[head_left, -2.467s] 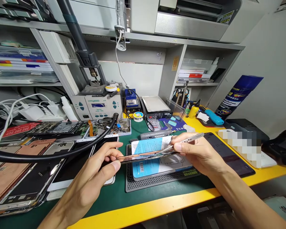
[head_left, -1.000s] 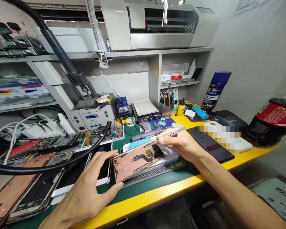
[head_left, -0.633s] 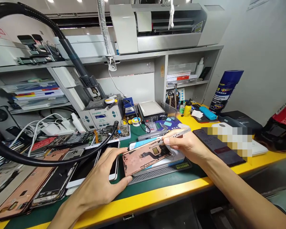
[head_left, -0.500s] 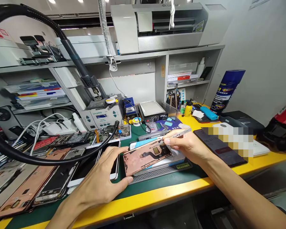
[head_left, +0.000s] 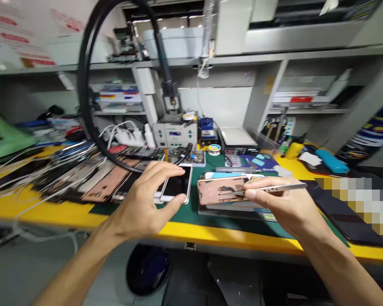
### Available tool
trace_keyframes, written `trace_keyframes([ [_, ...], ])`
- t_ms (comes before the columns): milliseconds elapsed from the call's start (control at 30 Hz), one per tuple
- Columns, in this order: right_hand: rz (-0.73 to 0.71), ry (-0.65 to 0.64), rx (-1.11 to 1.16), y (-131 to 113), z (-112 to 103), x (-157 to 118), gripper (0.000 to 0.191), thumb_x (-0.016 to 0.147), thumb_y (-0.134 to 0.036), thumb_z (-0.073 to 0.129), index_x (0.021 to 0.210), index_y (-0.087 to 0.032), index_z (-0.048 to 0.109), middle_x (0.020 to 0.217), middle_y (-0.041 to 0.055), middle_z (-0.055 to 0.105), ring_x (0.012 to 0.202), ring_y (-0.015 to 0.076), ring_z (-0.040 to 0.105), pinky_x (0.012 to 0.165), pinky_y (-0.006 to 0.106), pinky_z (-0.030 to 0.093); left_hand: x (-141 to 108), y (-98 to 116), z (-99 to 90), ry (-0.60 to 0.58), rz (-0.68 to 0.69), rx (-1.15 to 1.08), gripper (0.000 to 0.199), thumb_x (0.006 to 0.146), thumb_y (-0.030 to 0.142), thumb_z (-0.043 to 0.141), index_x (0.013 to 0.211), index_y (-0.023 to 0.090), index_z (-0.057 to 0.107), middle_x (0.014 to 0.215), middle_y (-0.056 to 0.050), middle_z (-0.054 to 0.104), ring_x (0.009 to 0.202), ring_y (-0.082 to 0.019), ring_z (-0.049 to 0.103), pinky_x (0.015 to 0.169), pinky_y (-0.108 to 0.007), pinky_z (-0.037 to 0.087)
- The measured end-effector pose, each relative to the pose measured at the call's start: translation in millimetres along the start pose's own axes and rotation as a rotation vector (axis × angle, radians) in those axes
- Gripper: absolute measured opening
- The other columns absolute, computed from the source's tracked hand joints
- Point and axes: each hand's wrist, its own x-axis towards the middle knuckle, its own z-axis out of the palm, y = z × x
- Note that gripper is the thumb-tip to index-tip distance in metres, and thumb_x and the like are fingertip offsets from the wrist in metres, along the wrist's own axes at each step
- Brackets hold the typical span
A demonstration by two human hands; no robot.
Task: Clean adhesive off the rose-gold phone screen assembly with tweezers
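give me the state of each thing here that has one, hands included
left hand: open, fingers spread, holding nothing, above the bench edge
right hand: closed on the tweezers
tweezers: held about level, tips at the copper phone panel
copper phone panel: inner side up, lying on the mat
white phone: screen dark, flat on the bench

Copper-coloured phone panel point(head_left: 221, 190): flat, inner face up, dark cut-outs and a flex trace visible; lies on a dark ribbed mat on the bench. Metal tweezers point(head_left: 268, 188): slim, silver, near-horizontal, tips resting over the panel's right portion. View motion-blurred.
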Motion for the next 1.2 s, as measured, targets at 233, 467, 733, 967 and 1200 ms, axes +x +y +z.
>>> trace_keyframes([
  [233, -0.12, -0.538, -0.021, -39, 137, -28, 0.012, 0.091, -0.028, 0.071, 0.09, -0.025, 0.082, 0.091, 0.0046, 0.076, 0.077, 0.0207, 0.07, 0.063, 0.028, 0.052, -81, -11, -60.8, 0.16, -0.27, 0.03, 0.03, 0.088, 0.023, 0.065, 0.117, 0.018, 0.065, 0.119, -0.007, 0.068, 0.115, -0.025, 0.062, 0.104, -0.04, 0.047],
  [467, -0.096, -0.731, -0.25, -24, 243, -13, 0.019, 0.086, -0.022, 0.063, 0.082, -0.018, 0.081, 0.078, 0.004, 0.075, 0.061, 0.0175, 0.06, 0.052, 0.027, 0.038, -180, -19, -91.3, 0.27, -0.659, -0.006, 0.027, 0.091, 0.032, 0.064, 0.116, 0.021, 0.065, 0.11, -0.005, 0.07, 0.105, -0.022, 0.064, 0.097, -0.035, 0.048],
  [733, -0.133, -0.745, -0.381, -33, 287, -11, 0.028, 0.086, -0.024, 0.06, 0.06, -0.02, 0.067, 0.066, 0.0056, 0.065, 0.061, 0.0176, 0.054, 0.053, 0.029, 0.031, -236, -31, -56.0, 0.152, -0.876, -0.137, 0.022, 0.095, 0.034, 0.055, 0.104, 0.022, 0.071, 0.096, -0.004, 0.067, 0.087, -0.018, 0.063, 0.082, -0.032, 0.052],
  [967, -0.197, -0.785, -0.43, -33, 294, -6, 0.024, 0.087, -0.023, 0.061, 0.065, -0.021, 0.072, 0.067, 0.0046, 0.066, 0.056, 0.0144, 0.049, 0.054, 0.027, 0.031, -238, -44, -18.5, 0.135, -0.906, -0.169, 0.031, 0.088, 0.035, 0.063, 0.116, 0.024, 0.07, 0.092, -0.004, 0.057, 0.085, -0.021, 0.06, 0.079, -0.036, 0.053],
  [1200, -0.222, -0.778, -0.452, -30, 294, -6, 0.023, 0.087, -0.021, 0.063, 0.068, -0.022, 0.074, 0.067, 0.0021, 0.068, 0.057, 0.0131, 0.052, 0.056, 0.025, 0.035, -234, -50, -7.5, 0.168, -0.895, -0.157, 0.019, 0.085, 0.03, 0.065, 0.102, 0.025, 0.07, 0.089, -0.002, 0.052, 0.085, -0.02, 0.056, 0.079, -0.035, 0.05],
])
